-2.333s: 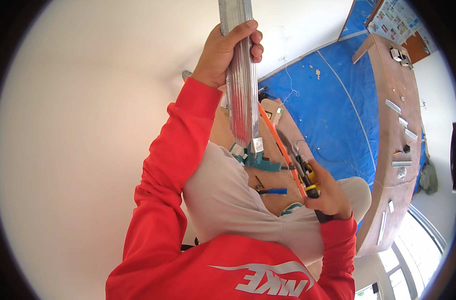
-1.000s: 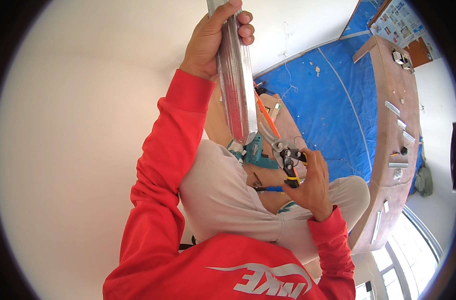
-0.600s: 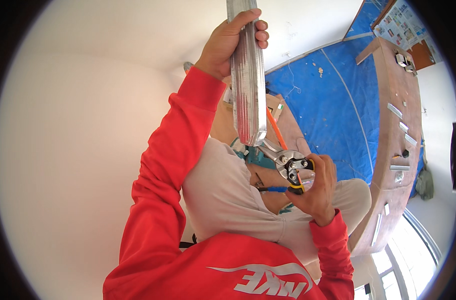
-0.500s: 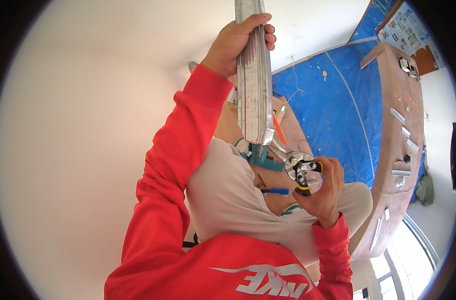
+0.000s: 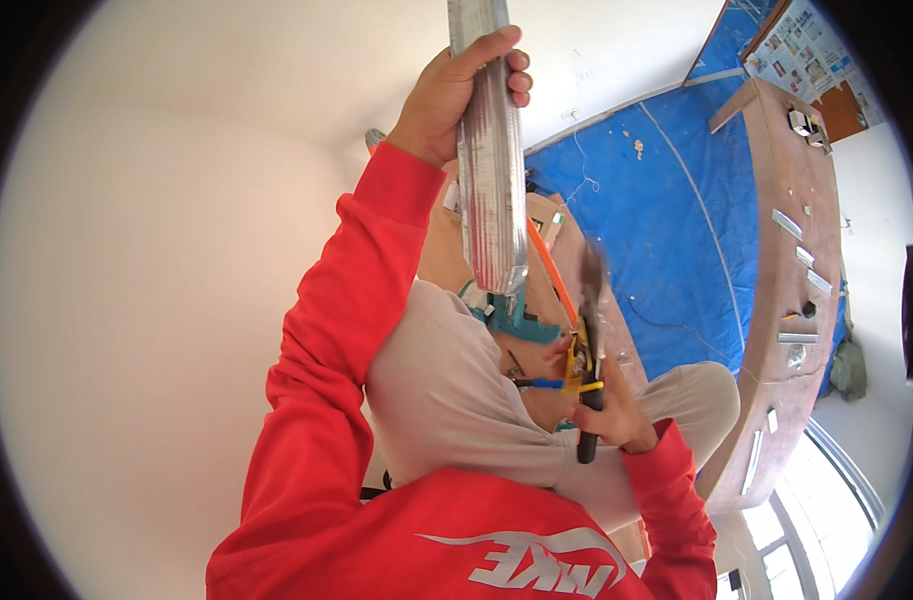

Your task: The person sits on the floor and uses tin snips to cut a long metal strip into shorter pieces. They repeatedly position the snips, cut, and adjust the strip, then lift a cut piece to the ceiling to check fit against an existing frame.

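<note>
My left hand [image 5: 451, 95] is wrapped round a long grey metal channel [image 5: 491, 190], which hangs down in front of me with its cut end low and its top running out of the picture. In my right hand [image 5: 616, 405] are tin snips [image 5: 582, 370] with yellow and black handles, tilted upright, their blades smeared by motion. The snips are apart from the channel, to the right of its lower end. Behind that end lies a teal power tool [image 5: 521, 322], partly hidden.
An orange strip [image 5: 551, 268] and a blue-handled tool [image 5: 541, 383] lie beyond my bent knees. Blue sheeting [image 5: 666, 220] covers the floor to the right. Further right, a long brown board [image 5: 781, 280] carries several metal offcuts. A pale wall [image 5: 156, 300] stands at the left.
The tin snips have come away from the channel's lower end and swung round to point upward in my right hand. The channel and my left hand have shifted slightly left.
</note>
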